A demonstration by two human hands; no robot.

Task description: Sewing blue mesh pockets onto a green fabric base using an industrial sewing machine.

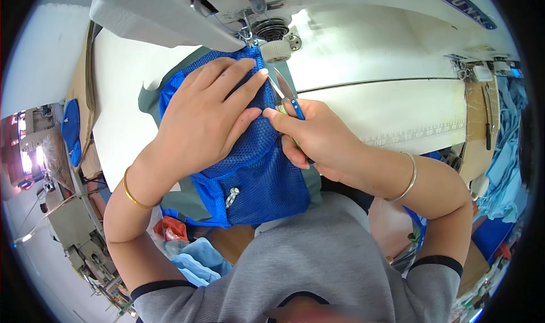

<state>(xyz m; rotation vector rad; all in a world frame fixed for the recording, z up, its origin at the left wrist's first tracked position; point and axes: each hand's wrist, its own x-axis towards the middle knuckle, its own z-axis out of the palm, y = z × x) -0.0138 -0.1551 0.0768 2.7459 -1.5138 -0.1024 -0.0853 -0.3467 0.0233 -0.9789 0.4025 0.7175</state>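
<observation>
Blue mesh fabric (pixel 250 192) with a white cord knot (pixel 231 197) lies on dark green fabric (pixel 149 101) beneath the sewing machine's needle and presser foot (pixel 250 39). My left hand (pixel 201 115) rests on the mesh, fingers extended and slightly bent, tips near the seam just below the foot. My right hand (pixel 306 131) grips small scissors (pixel 286 93) with blue and green handles, blades pointing up beside my left fingertips at the seam. My right thumb lies near my left thumb. The fabric under both hands is partly hidden.
The machine's body (pixel 369 10) spans the top. Its white bed (pixel 380 107) carries a ruler scale. A long dark-handled tool (pixel 488 124) lies on cardboard at right, beside piled light blue fabric (pixel 505 141). More light blue pieces (pixel 198 260) and orange material (pixel 170 227) sit below. Other equipment stands left.
</observation>
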